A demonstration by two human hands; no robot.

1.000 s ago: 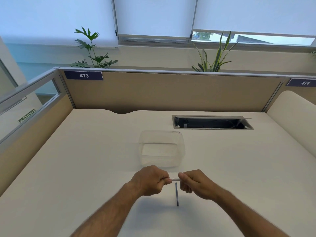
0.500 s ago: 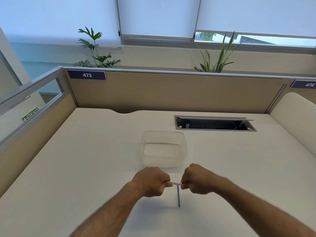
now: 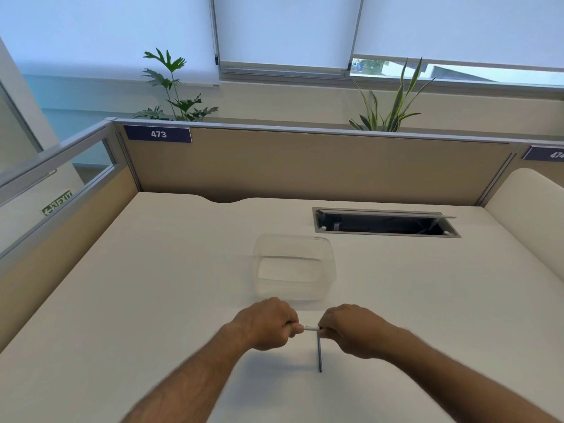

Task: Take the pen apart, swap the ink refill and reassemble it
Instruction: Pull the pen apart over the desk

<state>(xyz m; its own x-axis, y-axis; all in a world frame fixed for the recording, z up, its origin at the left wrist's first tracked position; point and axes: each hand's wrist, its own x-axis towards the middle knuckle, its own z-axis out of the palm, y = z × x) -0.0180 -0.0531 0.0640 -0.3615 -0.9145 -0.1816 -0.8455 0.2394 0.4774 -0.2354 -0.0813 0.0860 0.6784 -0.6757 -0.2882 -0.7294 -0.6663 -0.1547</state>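
Both fists are closed on the pen (image 3: 311, 327), one at each end: the left hand (image 3: 268, 323) has its curled fingers wrapped round the left part, the right hand (image 3: 348, 328) is clenched on the right part, and only a short white stretch of barrel shows in the gap between the knuckles, held level just above the desk (image 3: 152, 285). Compared with a second ago the right hand has changed most: then its fingers were looser and more extended along the barrel, half a second ago it had tightened into a fist, and it keeps that grip now, with the exposed piece of pen a little shorter than at the start. The left hand's hold looks the same throughout. A thin dark rod (image 3: 319, 354) (the spare refill, by its look, though it is too slim to be sure) lies flat on the desk below the gap between the hands, pointing toward the camera, its far end passing under the right hand's knuckles; it has not shifted on the surface. The clear plastic container (image 3: 294, 267) sits just beyond the hands, apart from them, in the same spot as before. The whole view has drifted slightly, so the cable hatch (image 3: 384, 222) and partition (image 3: 305, 166) sit a touch differently in frame.
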